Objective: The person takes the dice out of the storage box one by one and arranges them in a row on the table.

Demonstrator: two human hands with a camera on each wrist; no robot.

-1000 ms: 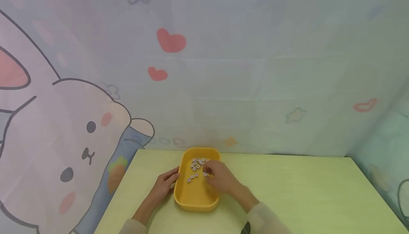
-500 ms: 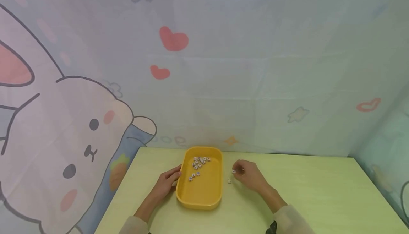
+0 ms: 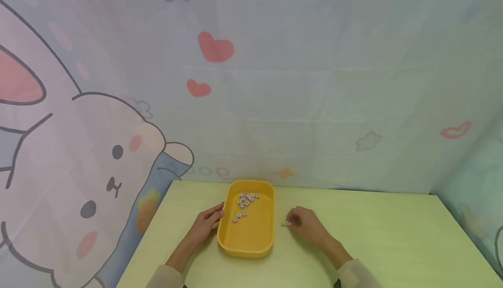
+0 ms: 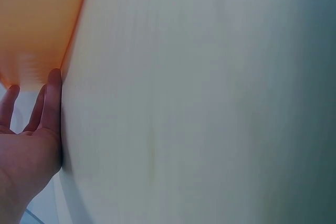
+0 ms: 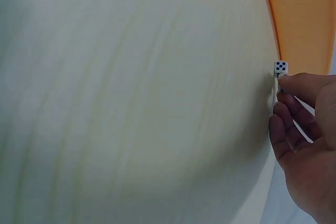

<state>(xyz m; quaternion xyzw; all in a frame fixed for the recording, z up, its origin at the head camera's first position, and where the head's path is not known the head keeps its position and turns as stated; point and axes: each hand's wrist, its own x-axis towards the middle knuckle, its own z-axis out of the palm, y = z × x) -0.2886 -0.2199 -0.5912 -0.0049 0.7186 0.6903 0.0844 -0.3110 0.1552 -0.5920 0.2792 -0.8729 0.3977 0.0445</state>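
Note:
My right hand (image 3: 309,227) pinches a small white die (image 3: 288,223) between thumb and fingertips, low over the table just right of the yellow tray (image 3: 245,241). A second die (image 3: 283,223) sits on the table immediately to its left. The right wrist view shows this second die (image 5: 281,67) with dark pips on its face, while the held one is mostly hidden by the thumb. On the tray's left side, my left hand (image 3: 203,226) touches the outer wall with extended fingers (image 4: 51,95). Several more dice (image 3: 246,203) lie inside the tray, grouped toward its far left.
The light green table (image 3: 377,235) stretches away to the right of the tray. Behind its far edge hangs a pale backdrop (image 3: 294,104) printed with a rabbit, hearts and stars. A dark cable (image 3: 497,244) curves at the right border.
My right hand has gone from inside the tray to the table at its right with a die, then lowered it beside another die there. The left hand stays at the tray's side.

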